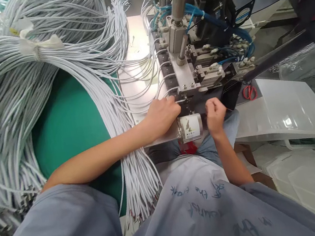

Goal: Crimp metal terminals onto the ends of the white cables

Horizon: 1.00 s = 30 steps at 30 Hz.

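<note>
My left hand (163, 116) is closed at the front of the machine (184, 74), its fingertips on the end of a white cable (181, 100) that enters the black fixture. To the right, my right hand (215, 113) is curled shut beside the machine's front edge; whatever its fingers may hold is hidden. Between the two hands sits a block with a white label (191, 127). Several white cables (166, 77) run side by side into the machine's left edge. A tied bundle of white cables (88, 81) passes under my left forearm.
Large heaps of white cable (1, 131) cover much of the green mat (67, 116) at the left. Blue air tubes (214, 23) loop over the machine. Red-handled scissors (249, 92) lie at the right by a white tray (290, 109). A dark bar (279, 55) crosses the right side.
</note>
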Tool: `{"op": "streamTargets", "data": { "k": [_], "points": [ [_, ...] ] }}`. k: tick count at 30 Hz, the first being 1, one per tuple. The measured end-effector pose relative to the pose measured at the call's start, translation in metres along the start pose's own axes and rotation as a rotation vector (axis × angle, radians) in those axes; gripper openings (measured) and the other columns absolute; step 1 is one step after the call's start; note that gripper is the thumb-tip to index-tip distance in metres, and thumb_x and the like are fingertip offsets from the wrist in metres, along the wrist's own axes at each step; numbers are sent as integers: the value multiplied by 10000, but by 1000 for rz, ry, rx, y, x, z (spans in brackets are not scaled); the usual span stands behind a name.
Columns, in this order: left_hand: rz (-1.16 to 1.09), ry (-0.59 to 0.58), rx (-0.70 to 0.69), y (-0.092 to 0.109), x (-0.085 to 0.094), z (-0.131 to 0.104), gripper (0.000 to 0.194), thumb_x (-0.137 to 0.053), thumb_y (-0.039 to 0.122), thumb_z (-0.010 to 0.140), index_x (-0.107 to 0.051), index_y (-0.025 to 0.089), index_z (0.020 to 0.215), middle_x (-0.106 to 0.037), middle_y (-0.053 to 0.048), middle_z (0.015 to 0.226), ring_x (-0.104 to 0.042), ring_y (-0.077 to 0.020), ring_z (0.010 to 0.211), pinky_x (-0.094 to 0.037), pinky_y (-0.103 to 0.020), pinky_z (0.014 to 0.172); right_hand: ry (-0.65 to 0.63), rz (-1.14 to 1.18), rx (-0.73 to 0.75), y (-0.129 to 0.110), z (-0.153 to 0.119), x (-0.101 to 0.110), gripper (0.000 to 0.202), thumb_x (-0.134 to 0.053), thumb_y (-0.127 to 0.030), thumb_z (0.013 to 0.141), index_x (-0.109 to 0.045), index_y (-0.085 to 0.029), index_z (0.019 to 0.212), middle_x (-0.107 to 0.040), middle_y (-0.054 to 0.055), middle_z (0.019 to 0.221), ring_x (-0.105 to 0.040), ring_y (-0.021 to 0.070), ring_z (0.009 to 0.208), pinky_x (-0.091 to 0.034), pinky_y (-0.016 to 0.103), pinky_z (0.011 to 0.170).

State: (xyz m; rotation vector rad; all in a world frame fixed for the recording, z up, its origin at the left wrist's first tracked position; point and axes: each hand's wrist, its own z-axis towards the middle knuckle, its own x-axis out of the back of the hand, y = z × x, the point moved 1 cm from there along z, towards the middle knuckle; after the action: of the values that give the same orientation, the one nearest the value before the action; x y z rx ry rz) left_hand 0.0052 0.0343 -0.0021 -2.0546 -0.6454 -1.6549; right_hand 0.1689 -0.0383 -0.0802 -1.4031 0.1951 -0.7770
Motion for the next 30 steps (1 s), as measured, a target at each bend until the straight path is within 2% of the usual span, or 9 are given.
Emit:
{"op": "streamTargets", "data": {
  "k": [2,3,7,9,11,17,22,26,30],
  "points": [
    [-7,8,92,0,2,1,261,-383,1,836,-617,75,925,-628,-133,856,-642,-243,789,-311,-279,515,37,-8,84,-22,-29,2,252,-427,-311,877,-494,-193,664,-472,-27,597,-432,105,552,-353,238,537],
    [-13,17,126,-1,2,2,276,-365,5,850,-608,63,967,-633,-142,860,-645,-252,810,-318,-282,526,-48,-10,101,-33,-45,0,236,-448,-307,874,-535,-188,689,-521,-16,615,-471,110,571,-375,242,560],
    [-29,42,136,-3,-3,5,264,-385,11,849,-614,68,967,-652,-152,876,-652,-253,830,-308,-275,531,-823,22,-108,-57,-100,-32,190,-580,-343,814,-661,-172,827,-643,14,661,-545,117,565,-431,247,577],
    [-20,59,129,-5,-6,6,257,-395,9,838,-626,76,931,-660,-153,870,-654,-253,823,-298,-275,526,-1046,88,-219,-53,-114,-51,244,-601,-377,795,-677,-167,894,-669,32,731,-576,130,633,-458,253,609],
    [-10,74,121,-5,-8,6,260,-395,7,832,-635,81,899,-666,-154,858,-655,-254,815,-287,-278,520,-1120,230,-316,-45,-121,-68,307,-534,-431,825,-677,-164,876,-646,31,734,-571,130,653,-468,247,581],
    [-4,89,100,-6,-7,7,248,-422,25,824,-649,91,900,-675,-153,864,-654,-247,808,-263,-277,518,-1063,487,-582,-28,-131,-92,330,-644,-485,673,-658,-164,749,-579,-4,620,-513,104,517,-435,221,432],
    [8,102,98,-2,-6,5,259,-420,-7,800,-658,91,833,-670,-148,816,-643,-233,765,-251,-272,512,-904,225,-297,-40,-137,-81,213,-509,-303,807,-679,-175,808,-661,25,696,-589,140,612,-486,262,587],
    [-12,184,-18,11,-3,-2,224,-434,22,801,-647,90,798,-640,-120,746,-615,-209,670,-222,-276,489,-741,-126,-8,-52,-135,-67,224,-450,-222,816,-663,-165,856,-698,79,821,-635,187,725,-481,297,701],
    [-116,295,-233,29,1,-15,260,-394,166,898,-636,110,817,-599,-80,718,-582,-186,640,-236,-287,480,-660,-231,31,-51,-131,-62,250,-392,-239,826,-628,-160,840,-671,88,764,-620,208,716,-473,323,717]
  ]
}}
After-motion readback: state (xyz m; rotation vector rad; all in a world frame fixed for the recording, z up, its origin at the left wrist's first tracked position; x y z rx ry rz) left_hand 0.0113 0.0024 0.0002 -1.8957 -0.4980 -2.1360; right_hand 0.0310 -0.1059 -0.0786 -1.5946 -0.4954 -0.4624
